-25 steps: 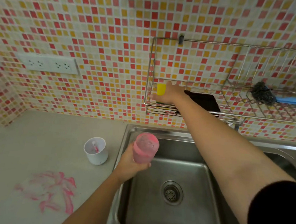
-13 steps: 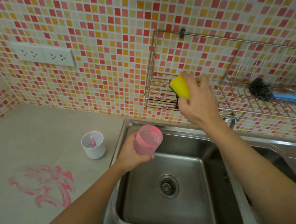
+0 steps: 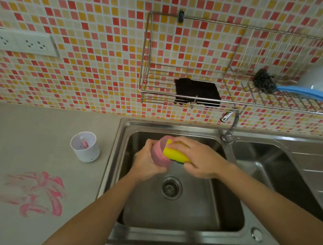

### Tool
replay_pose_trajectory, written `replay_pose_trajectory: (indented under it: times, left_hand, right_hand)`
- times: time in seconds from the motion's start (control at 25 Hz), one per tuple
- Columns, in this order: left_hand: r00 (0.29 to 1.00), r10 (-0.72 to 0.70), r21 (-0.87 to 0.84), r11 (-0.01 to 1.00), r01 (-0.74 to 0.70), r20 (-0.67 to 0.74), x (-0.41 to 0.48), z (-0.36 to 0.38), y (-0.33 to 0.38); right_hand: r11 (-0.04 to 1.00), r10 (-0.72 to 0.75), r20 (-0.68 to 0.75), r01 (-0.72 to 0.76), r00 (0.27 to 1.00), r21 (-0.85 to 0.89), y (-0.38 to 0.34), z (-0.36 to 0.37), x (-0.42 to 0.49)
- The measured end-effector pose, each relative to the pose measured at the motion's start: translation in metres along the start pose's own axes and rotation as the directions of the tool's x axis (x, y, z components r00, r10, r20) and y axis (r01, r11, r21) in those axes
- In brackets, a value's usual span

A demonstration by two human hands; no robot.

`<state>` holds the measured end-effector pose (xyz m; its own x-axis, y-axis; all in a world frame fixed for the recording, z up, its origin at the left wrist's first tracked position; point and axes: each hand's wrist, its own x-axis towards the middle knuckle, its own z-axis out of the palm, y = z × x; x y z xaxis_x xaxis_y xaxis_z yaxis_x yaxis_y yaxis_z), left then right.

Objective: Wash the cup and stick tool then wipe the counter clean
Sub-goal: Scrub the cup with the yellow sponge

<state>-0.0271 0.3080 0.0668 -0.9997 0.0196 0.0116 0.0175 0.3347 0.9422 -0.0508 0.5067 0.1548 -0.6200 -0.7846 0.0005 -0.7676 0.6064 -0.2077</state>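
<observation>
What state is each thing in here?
Pink-smeared plastic cup: held over the steel sink by the left hand.
Yellow-green sponge: gripped by the right hand, pressed against that cup.
White round holder: upright, pink-stained stick tool inside.
Grey counter: pink smear unwiped.
Chrome tap: no water seen.
Black cloth: lying in wire rack.

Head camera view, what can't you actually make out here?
1. Inside of the pink cup: head view, covered by the sponge and the right hand.
2. The pink cup's left side: head view, wrapped by the left hand.
3. Stick tool: head view, small, its lower part behind the white cup wall.
4. White object on the rack: head view, cut off by the right edge.
</observation>
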Motion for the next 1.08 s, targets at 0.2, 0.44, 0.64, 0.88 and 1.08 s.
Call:
replay_pose_trajectory:
  times: [0.2,0.44,0.64,0.88,1.08]
  left_hand:
    - [0.998,0.052,-0.053,0.997,-0.051,0.035,-0.002,0.012,-0.003]
    - [0.997,0.069,-0.059,0.996,-0.066,0.039,-0.005,0.018,-0.008]
    - [0.996,0.065,-0.029,0.998,-0.064,0.054,-0.009,0.02,-0.007]
    - [0.986,0.163,0.038,0.986,-0.162,-0.024,-0.014,0.029,-0.015]
    - [0.987,0.149,0.024,0.989,-0.148,-0.054,-0.018,0.04,-0.015]
  right_hand:
    - [0.972,-0.12,0.067,0.131,0.991,-0.197,0.015,0.004,-0.003]
    - [0.866,-0.304,0.089,0.314,0.948,-0.389,0.027,0.007,-0.001]
    - [0.784,-0.368,0.104,0.368,0.924,-0.499,0.026,0.01,-0.002]
    - [0.802,-0.308,0.113,0.321,0.945,-0.503,0.024,0.016,-0.013]
    - [0.866,-0.292,0.102,0.308,0.951,-0.393,0.024,0.024,-0.03]
